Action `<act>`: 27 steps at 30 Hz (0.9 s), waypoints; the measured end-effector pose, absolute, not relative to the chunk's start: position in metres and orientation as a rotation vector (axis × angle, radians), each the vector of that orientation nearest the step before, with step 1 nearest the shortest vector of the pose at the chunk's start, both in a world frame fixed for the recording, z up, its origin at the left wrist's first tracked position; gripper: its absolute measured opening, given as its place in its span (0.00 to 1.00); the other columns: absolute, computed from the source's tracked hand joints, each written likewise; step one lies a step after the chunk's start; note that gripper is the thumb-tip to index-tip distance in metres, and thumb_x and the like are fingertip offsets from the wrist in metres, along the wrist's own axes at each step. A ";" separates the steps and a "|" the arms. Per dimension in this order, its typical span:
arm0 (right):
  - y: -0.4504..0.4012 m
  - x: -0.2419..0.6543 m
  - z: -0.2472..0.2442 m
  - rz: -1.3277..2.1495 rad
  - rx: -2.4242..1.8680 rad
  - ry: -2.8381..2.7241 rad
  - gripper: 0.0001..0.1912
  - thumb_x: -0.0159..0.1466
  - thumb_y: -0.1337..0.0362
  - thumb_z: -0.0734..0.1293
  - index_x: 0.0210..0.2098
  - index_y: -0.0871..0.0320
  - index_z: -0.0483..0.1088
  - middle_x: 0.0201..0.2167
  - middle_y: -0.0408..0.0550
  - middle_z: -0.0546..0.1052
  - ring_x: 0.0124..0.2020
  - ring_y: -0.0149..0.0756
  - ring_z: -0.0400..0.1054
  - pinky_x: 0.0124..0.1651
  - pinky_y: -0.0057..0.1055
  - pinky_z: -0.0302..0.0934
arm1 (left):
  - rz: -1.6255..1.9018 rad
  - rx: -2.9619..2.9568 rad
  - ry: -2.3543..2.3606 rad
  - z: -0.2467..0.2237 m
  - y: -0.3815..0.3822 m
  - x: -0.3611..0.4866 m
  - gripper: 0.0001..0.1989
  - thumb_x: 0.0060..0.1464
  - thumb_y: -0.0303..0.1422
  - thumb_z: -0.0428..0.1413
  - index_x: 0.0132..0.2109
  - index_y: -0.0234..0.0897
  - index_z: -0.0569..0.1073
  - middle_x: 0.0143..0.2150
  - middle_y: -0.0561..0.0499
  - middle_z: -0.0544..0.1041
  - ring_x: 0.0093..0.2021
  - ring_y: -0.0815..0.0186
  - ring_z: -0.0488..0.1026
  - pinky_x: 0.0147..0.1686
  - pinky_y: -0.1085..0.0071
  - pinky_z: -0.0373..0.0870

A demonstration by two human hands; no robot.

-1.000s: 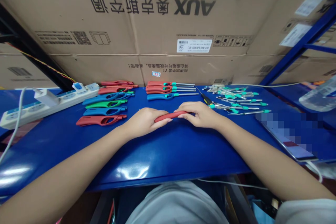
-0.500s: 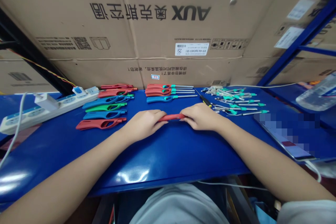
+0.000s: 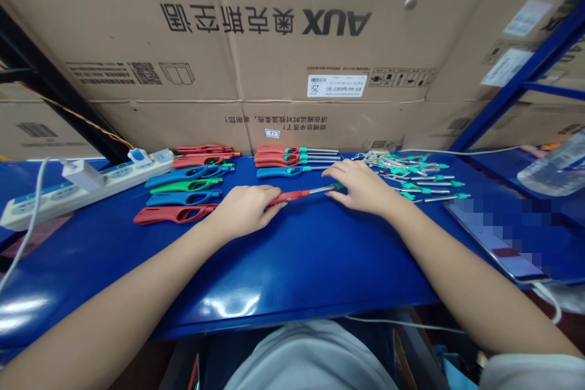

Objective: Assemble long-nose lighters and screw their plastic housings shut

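Note:
My left hand (image 3: 244, 210) is closed around a red long-nosed lighter body (image 3: 287, 197), whose tip points right. A thin metal tube (image 3: 320, 189) extends from that tip, with a green collar (image 3: 337, 186) at its far end. My right hand (image 3: 359, 186) has its thumb below and fingers above the collar, closed around the tube's end. Behind my hands lie red and blue lighters with metal tubes (image 3: 278, 173). Red, blue and green lighter bodies (image 3: 169, 215) are lined up by my left hand. Loose metal tubes with green collars (image 3: 434, 178) lie beyond my right hand.
A white power strip (image 3: 98, 186) with plugs is at the left. A phone (image 3: 498, 244) with a white cable and a clear plastic bottle (image 3: 555, 161) are at the right. Large cardboard (image 3: 265, 85) stands behind the blue table (image 3: 274, 280).
My right hand has moved right and slightly away, from the lighter body's tip to the green collar. The metal tube between my hands now shows. The yellow-and-black screwdriver behind is now hidden.

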State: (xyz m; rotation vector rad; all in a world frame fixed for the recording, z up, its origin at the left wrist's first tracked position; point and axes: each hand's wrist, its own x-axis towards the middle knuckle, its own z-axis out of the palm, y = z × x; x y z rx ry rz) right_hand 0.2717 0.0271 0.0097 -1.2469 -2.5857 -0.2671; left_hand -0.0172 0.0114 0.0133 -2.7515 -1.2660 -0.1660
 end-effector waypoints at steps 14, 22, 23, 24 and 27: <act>0.032 0.273 0.007 -0.177 -0.937 -2.552 0.06 0.68 0.63 0.67 0.40 0.60 0.74 0.38 0.52 0.79 0.40 0.43 0.70 0.46 0.38 0.59 | -0.481 -3.256 -1.745 0.013 0.010 -0.012 0.20 0.63 0.49 0.52 0.32 0.37 0.68 0.26 0.51 0.75 0.22 0.67 0.70 0.23 0.72 0.61; 0.017 0.248 0.003 -0.274 -0.636 -2.659 0.14 0.73 0.59 0.62 0.42 0.60 0.76 0.35 0.51 0.81 0.41 0.41 0.70 0.51 0.39 0.57 | -0.543 -3.865 -2.451 0.007 0.010 -0.004 0.24 0.56 0.52 0.59 0.43 0.33 0.76 0.21 0.56 0.72 0.13 0.75 0.62 0.11 0.78 0.56; 0.017 0.248 0.003 -0.250 -0.656 -2.666 0.14 0.72 0.58 0.63 0.43 0.60 0.76 0.36 0.51 0.81 0.42 0.41 0.70 0.52 0.40 0.56 | -0.542 -3.844 -2.439 0.005 0.011 -0.004 0.24 0.56 0.52 0.59 0.43 0.33 0.76 0.21 0.56 0.72 0.13 0.75 0.62 0.11 0.79 0.56; 0.017 0.249 0.003 -0.215 -0.684 -2.672 0.14 0.71 0.57 0.64 0.45 0.60 0.76 0.39 0.52 0.81 0.44 0.42 0.70 0.53 0.40 0.56 | -0.547 -3.812 -2.416 0.004 0.012 -0.004 0.25 0.56 0.53 0.59 0.42 0.33 0.75 0.22 0.56 0.72 0.13 0.75 0.63 0.11 0.79 0.56; 0.019 0.255 0.004 -0.118 -0.771 -2.680 0.15 0.70 0.56 0.66 0.49 0.60 0.75 0.44 0.53 0.81 0.48 0.43 0.69 0.57 0.42 0.55 | -0.577 -3.699 -2.298 0.001 0.013 -0.003 0.27 0.53 0.57 0.59 0.39 0.35 0.72 0.22 0.56 0.73 0.13 0.74 0.64 0.12 0.78 0.58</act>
